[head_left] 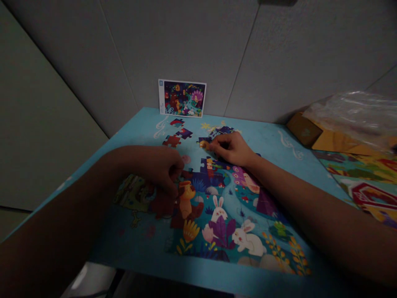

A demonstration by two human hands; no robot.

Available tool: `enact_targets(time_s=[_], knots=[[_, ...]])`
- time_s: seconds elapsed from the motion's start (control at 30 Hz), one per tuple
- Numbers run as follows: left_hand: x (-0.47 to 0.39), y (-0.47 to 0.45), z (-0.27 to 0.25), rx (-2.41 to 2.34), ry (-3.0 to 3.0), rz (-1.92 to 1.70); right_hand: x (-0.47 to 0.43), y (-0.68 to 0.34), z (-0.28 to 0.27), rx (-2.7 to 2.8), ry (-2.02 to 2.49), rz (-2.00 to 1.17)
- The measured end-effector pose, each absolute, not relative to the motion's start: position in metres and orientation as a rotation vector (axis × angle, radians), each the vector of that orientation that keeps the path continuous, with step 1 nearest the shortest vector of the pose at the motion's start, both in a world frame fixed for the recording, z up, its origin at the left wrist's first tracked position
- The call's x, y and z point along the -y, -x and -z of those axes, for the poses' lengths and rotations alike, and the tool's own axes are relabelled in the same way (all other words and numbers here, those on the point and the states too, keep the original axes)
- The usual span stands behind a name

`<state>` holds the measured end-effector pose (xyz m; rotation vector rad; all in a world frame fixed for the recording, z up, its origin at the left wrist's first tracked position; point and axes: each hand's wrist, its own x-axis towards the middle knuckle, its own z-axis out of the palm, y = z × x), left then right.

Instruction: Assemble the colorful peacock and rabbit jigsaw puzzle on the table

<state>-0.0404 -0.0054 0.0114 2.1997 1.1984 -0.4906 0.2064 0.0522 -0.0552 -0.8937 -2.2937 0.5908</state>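
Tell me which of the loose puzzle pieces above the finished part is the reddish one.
The reddish piece is the nearest of the three loose pieces left of the right hand. The other two, one just right of it and one nearer the reference card, are dark blue-purple.

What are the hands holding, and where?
Right hand pinches a puzzle piece by its right edge; left hand rests fingertips on the puzzle, hold unclear.

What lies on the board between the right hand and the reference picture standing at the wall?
In the head view, a few loose puzzle pieces lie on the blue board between the right hand and the reference picture.
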Motion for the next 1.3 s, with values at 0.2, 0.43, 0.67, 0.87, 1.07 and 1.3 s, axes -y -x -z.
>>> enact_targets(time_s=[0.2,0.43,0.67,0.87,1.07,1.3], knots=[[-0.002,0.043,-0.007,-1.184,-2.453,0.208,-0.051,-0.206,0.054,2.286,0.899,-0.6],[-0.028,0.043,0.027,-1.249,-2.564,-0.796,-0.048,-0.206,0.052,2.307,0.905,-0.587],[-0.052,0.041,0.052,-1.302,-2.251,-1.143,-0.044,-0.203,0.034,2.51,0.92,-0.417],[-0.054,0.043,0.053,-1.219,-2.219,-1.078,0.027,-0.159,-0.018,2.662,1.082,-0.253],[-0.05,0.044,0.051,-1.256,-2.179,-1.055,0.086,-0.122,0.005,2.701,1.048,-0.318],[-0.047,0.044,0.048,-1.252,-2.157,-1.052,0.075,-0.117,0.024,2.678,1.114,-0.52]])
